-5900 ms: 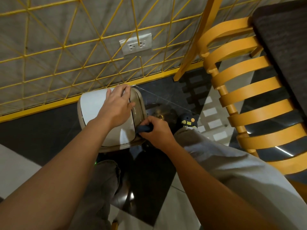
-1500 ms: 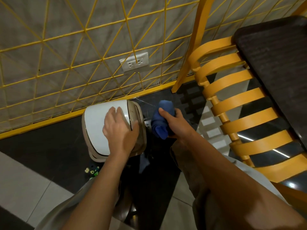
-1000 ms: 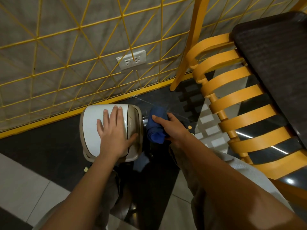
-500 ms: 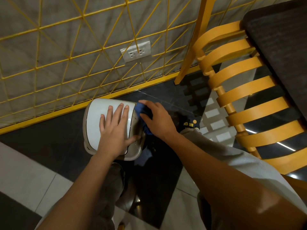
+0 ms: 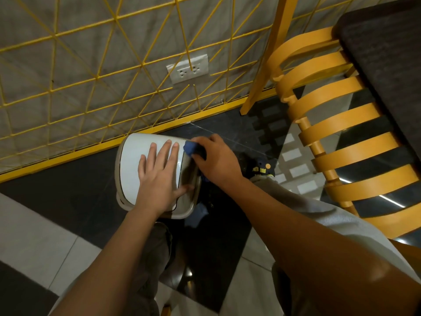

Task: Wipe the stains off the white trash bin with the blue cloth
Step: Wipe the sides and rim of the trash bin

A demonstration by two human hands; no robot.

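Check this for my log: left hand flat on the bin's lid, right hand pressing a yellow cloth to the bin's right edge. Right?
Not quite: the cloth is blue, not yellow, as the head view shows. The rest holds: the left hand lies flat on the lid of the bin, and the right hand presses the cloth to its right edge.

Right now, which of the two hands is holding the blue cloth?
The right hand: it grips the blue cloth at the trash bin's edge. The left hand lies flat on the lid, empty.

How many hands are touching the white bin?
2. The left hand lies flat on the white trash bin lid. The right hand presses the blue cloth against the bin's far right edge.
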